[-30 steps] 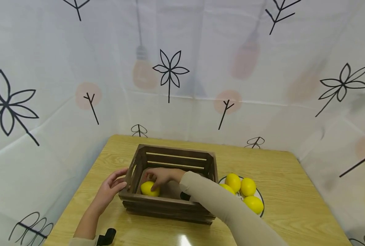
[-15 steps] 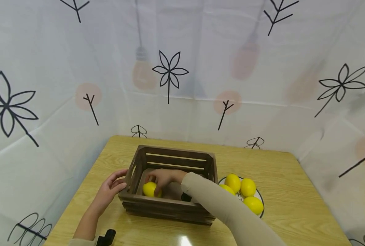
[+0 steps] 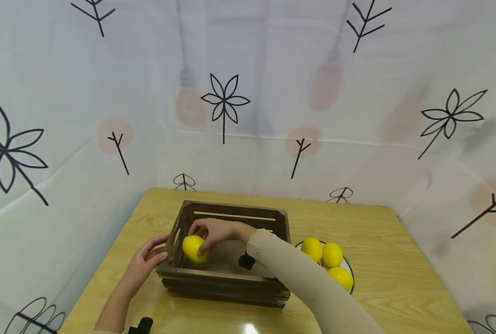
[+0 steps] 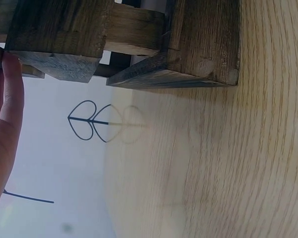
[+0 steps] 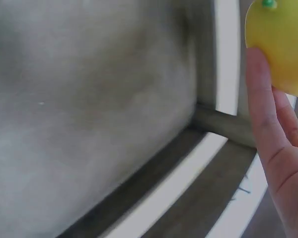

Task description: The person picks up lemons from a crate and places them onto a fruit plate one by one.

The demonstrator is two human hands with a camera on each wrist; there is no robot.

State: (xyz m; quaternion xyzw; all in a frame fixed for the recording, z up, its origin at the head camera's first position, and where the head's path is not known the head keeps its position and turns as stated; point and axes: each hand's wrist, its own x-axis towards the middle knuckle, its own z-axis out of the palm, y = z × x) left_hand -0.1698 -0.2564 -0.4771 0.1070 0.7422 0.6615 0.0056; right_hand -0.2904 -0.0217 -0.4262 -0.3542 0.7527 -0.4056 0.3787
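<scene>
My right hand point(image 3: 218, 232) reaches into the brown slatted wooden crate point(image 3: 224, 273) and pinches a yellow lemon point(image 3: 194, 248) near the crate's left end. In the right wrist view, fingers press against the lemon point(image 5: 280, 47), which has a green tip, above the crate's grey floor point(image 5: 104, 99). My left hand point(image 3: 144, 260) touches the outside of the crate's left end with relaxed fingers. Straight fingers point(image 4: 12, 94) meet a slat of the crate point(image 4: 203, 49) in the left wrist view.
Right of the crate, a white plate point(image 3: 347, 265) with a dark rim bears several lemons point(image 3: 332, 254), partly hidden by the right sleeve point(image 3: 306, 283). Everything stands on a wood-grain table point(image 3: 377, 241). A patterned white cloth point(image 3: 264, 93) hangs behind and at both sides.
The right hand has tightened round the lemon and raised it off the crate floor, slightly leftward. The left hand keeps its place at the crate's end. The head view has shifted a little.
</scene>
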